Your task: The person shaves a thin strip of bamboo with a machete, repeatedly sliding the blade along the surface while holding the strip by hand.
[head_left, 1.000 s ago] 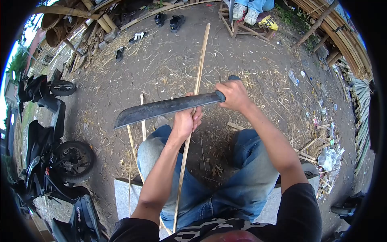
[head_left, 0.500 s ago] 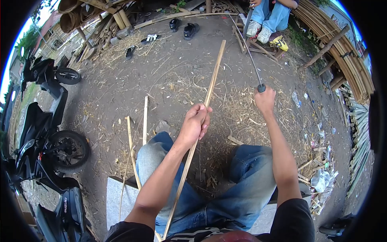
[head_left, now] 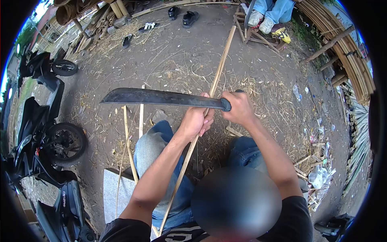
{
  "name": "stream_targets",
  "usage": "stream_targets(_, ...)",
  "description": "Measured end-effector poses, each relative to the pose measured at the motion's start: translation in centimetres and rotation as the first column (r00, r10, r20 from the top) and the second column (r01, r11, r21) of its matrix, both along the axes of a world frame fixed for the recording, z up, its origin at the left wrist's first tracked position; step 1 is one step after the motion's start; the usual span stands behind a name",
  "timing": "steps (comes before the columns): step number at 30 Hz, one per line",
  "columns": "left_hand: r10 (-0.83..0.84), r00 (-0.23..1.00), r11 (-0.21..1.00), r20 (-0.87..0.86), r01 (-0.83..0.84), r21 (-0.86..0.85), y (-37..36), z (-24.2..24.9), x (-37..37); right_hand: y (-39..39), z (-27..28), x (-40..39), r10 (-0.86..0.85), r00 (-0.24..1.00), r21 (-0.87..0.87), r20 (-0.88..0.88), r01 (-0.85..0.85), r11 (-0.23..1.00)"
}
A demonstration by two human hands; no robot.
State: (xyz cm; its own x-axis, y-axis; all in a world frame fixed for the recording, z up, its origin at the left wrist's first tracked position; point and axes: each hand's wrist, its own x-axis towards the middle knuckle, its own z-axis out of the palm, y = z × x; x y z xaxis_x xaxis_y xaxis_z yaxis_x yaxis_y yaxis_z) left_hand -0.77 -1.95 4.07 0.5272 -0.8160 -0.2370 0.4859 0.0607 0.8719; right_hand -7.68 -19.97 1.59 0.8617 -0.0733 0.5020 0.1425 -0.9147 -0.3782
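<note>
My left hand (head_left: 194, 123) is wrapped round a long, thin bamboo strip (head_left: 223, 60). The strip slants from my lap up past my knees to the far right of the hand. In my right hand (head_left: 240, 108) is the dark handle of a machete (head_left: 151, 97). Its broad black blade points left, lying across the strip in this view and overlapping the top of my left fingers. The two hands are close together over the ground between my knees. A blurred oval hides part of my lap.
More strips (head_left: 130, 147) lean by my left knee. Motorcycles (head_left: 66, 141) stand at the left. Shoes (head_left: 190, 19) lie ahead, near a seated person's legs (head_left: 276, 14). Bamboo strips (head_left: 342, 56) are stacked at the right, with litter (head_left: 320, 175) below.
My right hand has come left and slightly down, swinging the machete from pointing away to lying crosswise over the strip. My left hand keeps its hold; the strip's far end tilts a little right.
</note>
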Motion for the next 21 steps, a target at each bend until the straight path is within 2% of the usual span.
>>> stream_targets(2,0.003,1.0,1.0,-0.008,-0.003,0.0,0.1,-0.2,-0.1,-0.3,0.4,0.2,0.032,0.999,-0.122,0.021,-0.029,0.992)
stream_targets(5,0.003,1.0,0.999,0.002,-0.003,0.035,0.4,-0.5,-0.2,-2.3,-0.7,0.9,0.065,0.996,-0.178,0.054,-0.055,0.983)
stream_targets(7,-0.012,0.999,1.0,-0.047,0.012,0.0,0.7,-0.4,0.1,-4.8,-0.9,1.3,0.024,0.997,-0.162,0.079,-0.011,0.987)
stream_targets(9,-0.012,0.999,1.0,-0.033,0.011,-0.025,1.0,-0.1,0.1,-8.2,-2.7,1.4,-0.183,0.981,-0.108,0.065,0.189,0.976)
stream_targets(10,0.004,0.998,1.0,-0.055,-0.005,-0.021,0.9,-0.4,0.3,-9.2,-3.0,1.2,-0.184,0.98,-0.112,0.07,0.191,0.975)
stream_targets(12,0.024,0.997,0.999,-0.074,-0.026,-0.025,0.7,-1.1,0.8,-10.0,-2.4,1.4,-0.465,0.864,-0.093,-0.191,0.456,0.885)
stream_targets(14,0.082,0.991,0.991,-0.103,-0.07,0.118,0.0,-1.6,1.5,-8.6,-1.5,1.4,-0.484,0.847,-0.147,-0.22,0.462,0.875)
stream_targets(15,0.09,0.99,0.991,-0.106,-0.078,0.106,0.1,-1.4,1.6,-8.0,-0.9,1.2,-0.513,0.818,-0.196,-0.259,0.475,0.858)
stream_targets(17,0.066,0.984,0.997,-0.164,-0.058,0.055,0.7,-1.0,1.7,-7.9,-1.0,1.2,-0.496,0.824,-0.189,-0.275,0.46,0.868)
stream_targets(19,0.076,0.981,0.997,-0.176,-0.073,0.022,0.6,-0.4,1.7,-6.4,-0.4,0.9,-0.307,0.93,-0.12,-0.2,0.288,0.95)
stream_targets(20,0.089,0.978,0.996,-0.188,-0.093,-0.011,0.8,-0.3,1.7,-5.5,-0.3,0.7,-0.302,0.931,-0.114,-0.204,0.284,0.952)
stream_targets(21,0.095,0.977,0.995,-0.191,-0.097,-0.004,0.9,-0.3,1.5,-4.5,-0.2,0.6,-0.221,0.958,-0.125,-0.184,0.2,0.972)
